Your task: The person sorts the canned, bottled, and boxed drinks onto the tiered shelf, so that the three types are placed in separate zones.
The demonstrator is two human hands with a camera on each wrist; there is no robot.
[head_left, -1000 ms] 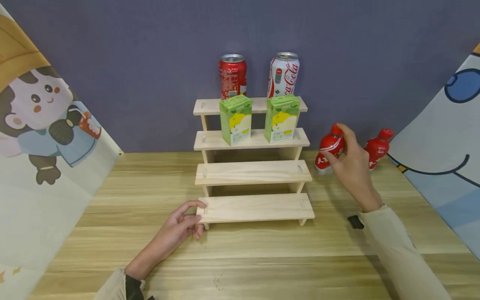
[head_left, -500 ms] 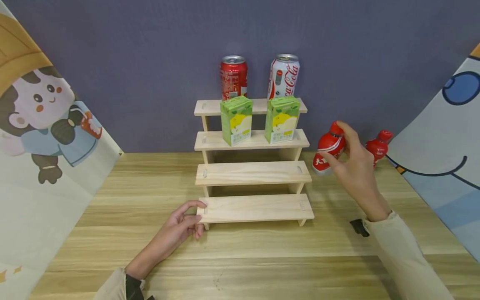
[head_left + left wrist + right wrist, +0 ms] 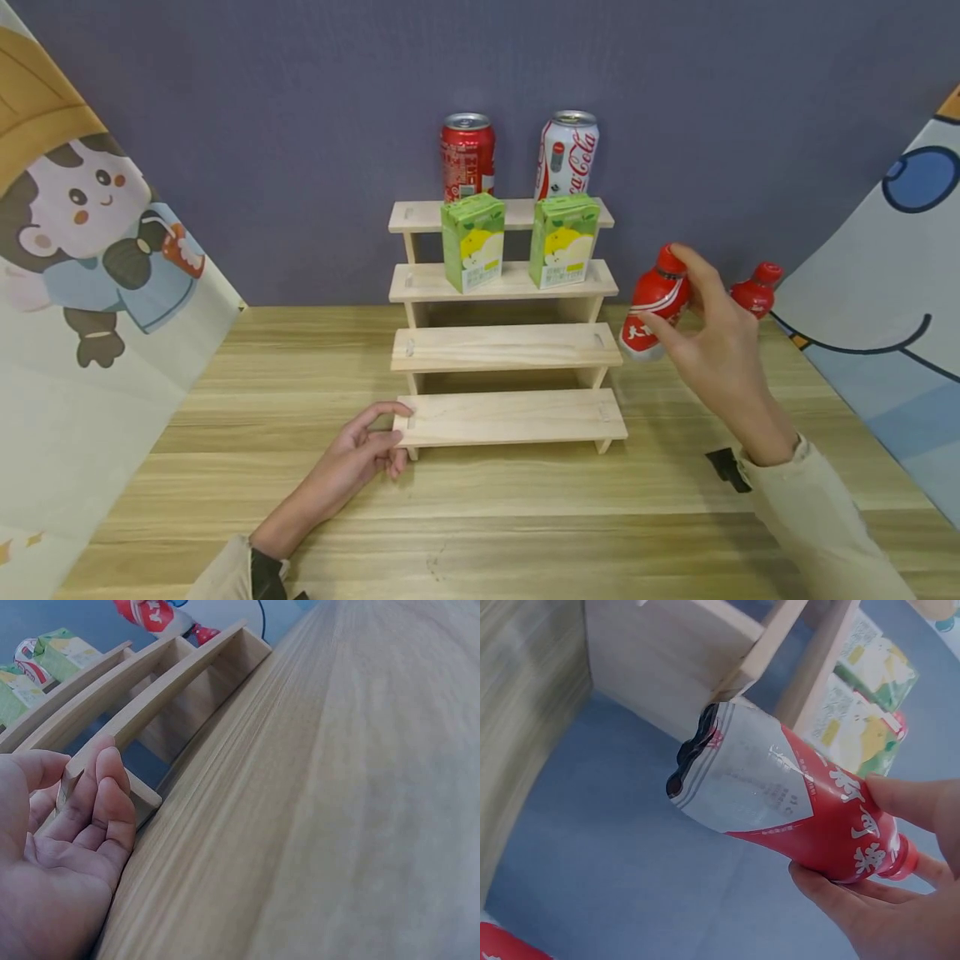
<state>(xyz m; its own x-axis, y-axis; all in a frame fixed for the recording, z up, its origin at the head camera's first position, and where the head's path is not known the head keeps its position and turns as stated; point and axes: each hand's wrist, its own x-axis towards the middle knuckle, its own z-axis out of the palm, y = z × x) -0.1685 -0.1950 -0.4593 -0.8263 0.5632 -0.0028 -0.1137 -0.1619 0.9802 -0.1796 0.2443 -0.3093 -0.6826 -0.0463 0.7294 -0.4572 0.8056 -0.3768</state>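
Note:
In the head view my right hand (image 3: 716, 354) holds a red-labelled drink bottle (image 3: 651, 312) by its upper part, a finger on its red cap. The bottle leans and hangs just right of the stepped wooden shelf rack (image 3: 510, 418). Seen from the right wrist, its dark lower end (image 3: 694, 754) points toward the rack's side, and fingers lie on both sides of it. My left hand (image 3: 348, 454) grips the left end of the lowest shelf; the left wrist view shows thumb and fingers (image 3: 109, 802) around that board end. Another red bottle (image 3: 756, 292) stands behind my right hand, partly hidden.
On the top shelf stand a red can (image 3: 467, 158) and a white Coca-Cola can (image 3: 567, 154). Two green juice cartons (image 3: 474, 242) occupy the shelf below. A dark blue wall (image 3: 322, 167) rises behind the rack, and printed panels (image 3: 870, 317) flank the wood-grain table (image 3: 495, 525).
The bottle in my right hand has risen off the table and shifted slightly left and nearer, tilting more. My left hand keeps its place on the rack.

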